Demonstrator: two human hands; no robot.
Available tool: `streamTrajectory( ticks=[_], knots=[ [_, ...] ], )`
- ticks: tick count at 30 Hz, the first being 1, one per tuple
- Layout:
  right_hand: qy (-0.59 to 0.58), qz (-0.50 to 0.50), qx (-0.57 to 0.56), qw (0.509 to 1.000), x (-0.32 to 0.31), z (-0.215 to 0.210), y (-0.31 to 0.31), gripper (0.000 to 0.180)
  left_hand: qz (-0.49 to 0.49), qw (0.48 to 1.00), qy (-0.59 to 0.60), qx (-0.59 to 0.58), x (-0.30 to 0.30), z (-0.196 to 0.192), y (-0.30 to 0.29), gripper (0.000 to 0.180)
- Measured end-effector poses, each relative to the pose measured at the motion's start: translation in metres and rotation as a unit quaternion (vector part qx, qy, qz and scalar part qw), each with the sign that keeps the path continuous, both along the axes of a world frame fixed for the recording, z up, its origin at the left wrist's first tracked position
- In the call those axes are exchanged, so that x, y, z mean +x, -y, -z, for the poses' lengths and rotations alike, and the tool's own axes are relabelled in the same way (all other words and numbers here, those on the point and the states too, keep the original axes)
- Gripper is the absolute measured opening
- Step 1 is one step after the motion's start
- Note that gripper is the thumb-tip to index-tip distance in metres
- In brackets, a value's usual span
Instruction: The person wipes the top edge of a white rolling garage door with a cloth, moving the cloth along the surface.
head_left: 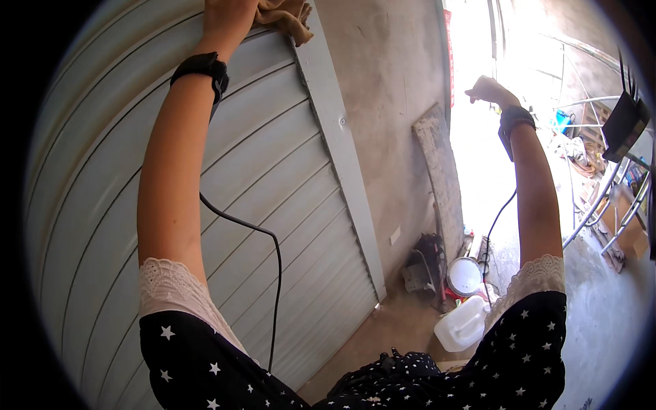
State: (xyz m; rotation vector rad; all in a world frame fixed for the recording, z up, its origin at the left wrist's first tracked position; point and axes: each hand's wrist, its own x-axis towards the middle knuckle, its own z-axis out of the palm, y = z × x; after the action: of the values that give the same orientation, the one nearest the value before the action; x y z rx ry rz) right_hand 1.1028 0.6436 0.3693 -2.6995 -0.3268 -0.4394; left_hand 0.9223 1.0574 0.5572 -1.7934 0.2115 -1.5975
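My left hand (230,22) is raised at the top edge of the view, partly cut off by it. It is closed on a crumpled brown cloth (290,19), pressed against the ribbed grey shutter (266,143) by its flat metal side rail (342,123). Off to the right, my right hand (489,91) hangs in the air before the bright doorway, its fingers curled in and nothing visible in them. Each wrist wears a black band with a device on it, and a dark cable runs down from each.
Beyond the rail stands a bare plastered wall (369,61) with a board (441,178) leaning on it. Below lie a white plastic jug (463,324) and a white bucket (465,276). Metal tubes (598,205), a cardboard box (625,222) and clutter stand at the right.
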Motion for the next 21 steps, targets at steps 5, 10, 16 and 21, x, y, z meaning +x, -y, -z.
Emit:
streamTrajectory(
  ticks=[5, 10, 16, 21],
  knots=[
    [0.118, -0.009, -0.003, 0.993, -0.012, -0.009, -0.006, 0.017, 0.012, 0.999, -0.018, -0.032, -0.001, 0.005, -0.001, 0.023],
    [0.036, -0.045, 0.080, 0.995, -0.035, -0.019, -0.013, 0.050, 0.023, 0.999, 0.005, -0.028, -0.011, 0.005, -0.004, 0.022],
    [0.083, -0.065, 0.093, 0.990, -0.036, -0.019, 0.009, 0.058, 0.024, 0.999, -0.018, -0.042, -0.006, -0.005, -0.005, 0.019],
    [0.036, 0.011, 0.128, 0.991, -0.061, -0.040, 0.012, 0.056, 0.032, 0.999, 0.024, -0.024, 0.008, 0.001, -0.010, 0.016]
  ],
)
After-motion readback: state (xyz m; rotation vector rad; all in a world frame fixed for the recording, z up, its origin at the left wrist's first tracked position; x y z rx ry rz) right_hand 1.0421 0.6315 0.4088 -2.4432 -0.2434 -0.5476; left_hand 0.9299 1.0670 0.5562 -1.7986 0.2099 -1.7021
